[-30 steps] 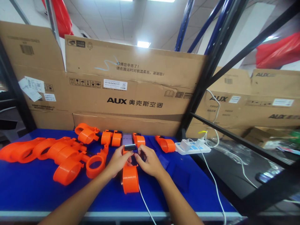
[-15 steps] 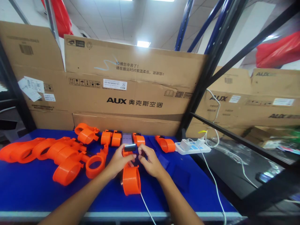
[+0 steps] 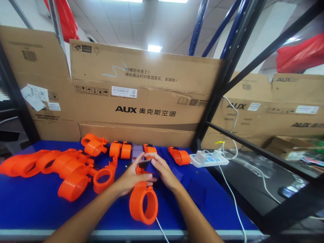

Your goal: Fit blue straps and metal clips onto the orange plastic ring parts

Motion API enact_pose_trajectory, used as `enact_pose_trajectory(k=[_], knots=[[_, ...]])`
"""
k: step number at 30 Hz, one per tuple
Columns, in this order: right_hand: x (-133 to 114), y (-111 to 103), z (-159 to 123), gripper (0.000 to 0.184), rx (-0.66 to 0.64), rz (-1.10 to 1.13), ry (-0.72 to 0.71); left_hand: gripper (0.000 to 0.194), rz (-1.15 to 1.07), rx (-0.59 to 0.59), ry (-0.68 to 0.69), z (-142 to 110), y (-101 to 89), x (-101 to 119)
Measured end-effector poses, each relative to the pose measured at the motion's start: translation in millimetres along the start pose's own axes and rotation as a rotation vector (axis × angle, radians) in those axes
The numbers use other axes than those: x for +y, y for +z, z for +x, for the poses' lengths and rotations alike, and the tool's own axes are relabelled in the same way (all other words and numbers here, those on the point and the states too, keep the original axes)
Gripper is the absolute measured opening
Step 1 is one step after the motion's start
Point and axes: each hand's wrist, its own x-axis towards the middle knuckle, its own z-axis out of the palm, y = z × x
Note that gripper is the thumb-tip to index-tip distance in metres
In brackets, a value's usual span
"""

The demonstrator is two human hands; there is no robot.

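Note:
Both my hands hold one orange ring-shaped plastic part [image 3: 143,203] above the blue table [image 3: 30,209]. My left hand [image 3: 131,179] grips its neck from the left, fingers wrapped round it. My right hand [image 3: 162,172] pinches a small dark piece [image 3: 144,164] at the part's top end. The ring hangs tilted toward me, its opening facing the camera. A white cable [image 3: 162,231] runs from under the ring toward the table's front edge.
Several orange ring parts [image 3: 72,168] lie at the left, more [image 3: 120,149] at the back with a phone [image 3: 137,151] and another part [image 3: 179,156]. A white power strip [image 3: 209,158] with cables sits right. Cardboard boxes [image 3: 141,101] stand behind; black rack bars [image 3: 253,148] cross the right.
The orange part has been turned and lowered toward me, so its ring opening now faces the camera. My hands shifted slightly with it, my right hand moving up onto the dark top piece.

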Motion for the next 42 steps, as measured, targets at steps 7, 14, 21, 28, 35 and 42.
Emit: enact_pose_trajectory(k=[7, 14, 21, 28, 35, 42], knots=[[7.7, 7.3, 2.4, 0.038, 0.127, -0.023, -0.003, 0.077, 0.043, 0.041, 0.048, 13.4, -9.9, 0.1], [13.3, 8.7, 6.0, 0.036, 0.095, -0.035, -0.03, 0.066, 0.129, 0.089, 0.077, 12.8, -11.6, -2.2], [13.2, 12.3, 4.9, 0.037, 0.168, -0.057, -0.075, 0.061, 0.122, 0.089, 0.093, 14.2, -13.1, -3.4], [12.5, 7.8, 5.8, 0.036, 0.158, -0.187, -0.069, 0.064, 0.137, 0.141, 0.166, 15.8, -12.5, -1.9], [21.3, -39.8, 6.5, 0.029, 0.668, -0.72, -0.047, 0.055, -0.129, 0.241, 0.1, 17.9, -15.9, 2.3], [23.9, -45.9, 1.3, 0.03, 0.533, -1.244, 0.166, 0.06, -0.237, 0.309, 0.156, 18.2, -25.6, 15.6]])
